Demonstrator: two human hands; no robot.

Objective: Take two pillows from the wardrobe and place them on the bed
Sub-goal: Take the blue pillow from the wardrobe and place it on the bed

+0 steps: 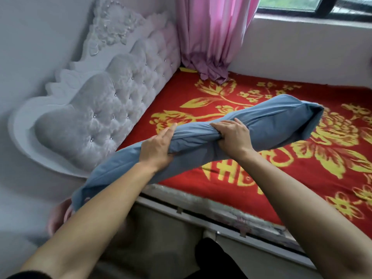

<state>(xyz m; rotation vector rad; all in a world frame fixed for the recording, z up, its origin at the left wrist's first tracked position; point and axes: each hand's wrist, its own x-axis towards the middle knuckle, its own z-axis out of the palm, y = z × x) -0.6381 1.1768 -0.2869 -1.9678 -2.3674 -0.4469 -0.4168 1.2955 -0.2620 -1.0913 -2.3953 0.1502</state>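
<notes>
Holding one blue pillow [201, 141] in the air over the near edge of the bed [271, 178], long axis running from 8 o'clock up to 2 o'clock. Left hand [156, 150] wrapped over the pillow just below its middle, grip closed on the cloth with the index finger stretched along the top toward 1 o'clock. Right hand [231, 135] just beside it at 2 o'clock, grip closed tight, bunching the fabric into deep folds. Squeezed at the waist like this, probably to keep a soft, floppy load from sagging and to steer it with both wrists; outer ends left free, the far end puffed full at 2 o'clock, the near end drooping at 8 o'clock beyond the mattress edge. Not yet resting on the red and gold blanket [302, 97]; judged as the carrying-over step, with laying down toward the tufted headboard [104, 109] at 10 o'clock a likely finish. Counted: one pillow in view, two hands on it, no second pillow anywhere on the bed, so seemingly half the job at most. Also one pink curtain [213, 37] hanging at 12 o'clock, hem pooled on the blanket, and one window [314, 5] at 1 o'clock. Wardrobe not in view.
</notes>
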